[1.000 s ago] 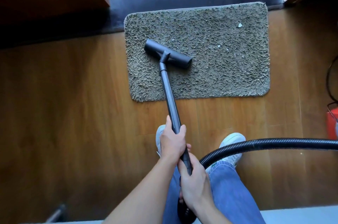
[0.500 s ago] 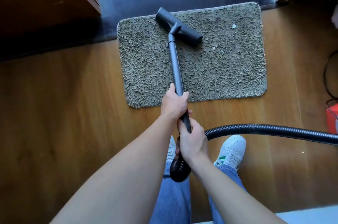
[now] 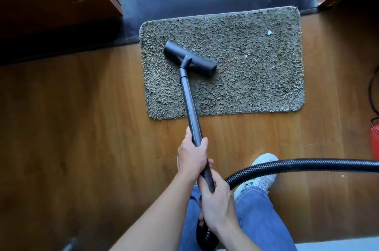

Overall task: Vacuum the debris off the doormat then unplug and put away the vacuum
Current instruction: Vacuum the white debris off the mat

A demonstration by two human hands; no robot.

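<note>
Your left hand (image 3: 192, 156) wraps fully around the vacuum tube (image 3: 190, 105) partway up. Your right hand (image 3: 217, 205) wraps around the same tube lower down, just above the point where the hose (image 3: 307, 165) joins. Both grips are closed firmly on the tube; neither hand holds anything else.

The floor nozzle (image 3: 189, 58) rests on the left half of the doormat (image 3: 256, 86), angled across it. The doormat lies on the wooden floor (image 3: 82, 127), with its far edge against the door threshold.

White scraps (image 3: 269, 32) lie on the right half of the mat, well apart from the nozzle. Judge the vacuuming step as partly complete at best: the right half is left to cover.

Unplugging and storage are not yet begun. The hose runs off to the right, and the plug is not in view.
</note>
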